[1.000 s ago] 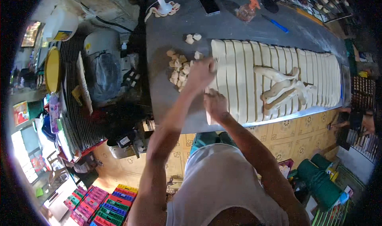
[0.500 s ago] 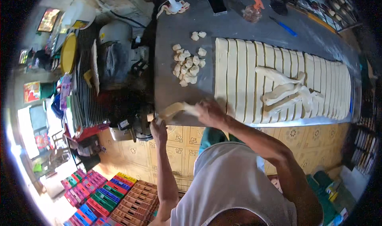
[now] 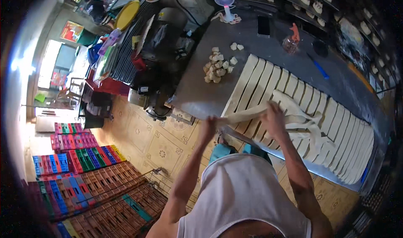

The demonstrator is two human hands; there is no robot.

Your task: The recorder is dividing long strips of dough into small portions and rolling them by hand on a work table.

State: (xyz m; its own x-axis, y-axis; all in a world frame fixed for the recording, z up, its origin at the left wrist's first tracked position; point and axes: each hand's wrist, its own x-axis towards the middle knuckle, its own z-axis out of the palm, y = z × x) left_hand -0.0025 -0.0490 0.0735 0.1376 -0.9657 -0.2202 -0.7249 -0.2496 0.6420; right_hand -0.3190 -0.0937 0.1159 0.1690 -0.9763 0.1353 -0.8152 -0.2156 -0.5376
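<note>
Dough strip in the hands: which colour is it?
Pale cream; the dough strip shows best in the head view.

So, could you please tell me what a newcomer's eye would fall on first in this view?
Probably the broad sheet of pale dough, cut into strips on the grey table, with loose lengths of dough lying on top. Right in front of the person, the left hand and right hand hold a dough strip between them. The colourful crates at lower left would likely stand out too.
</note>
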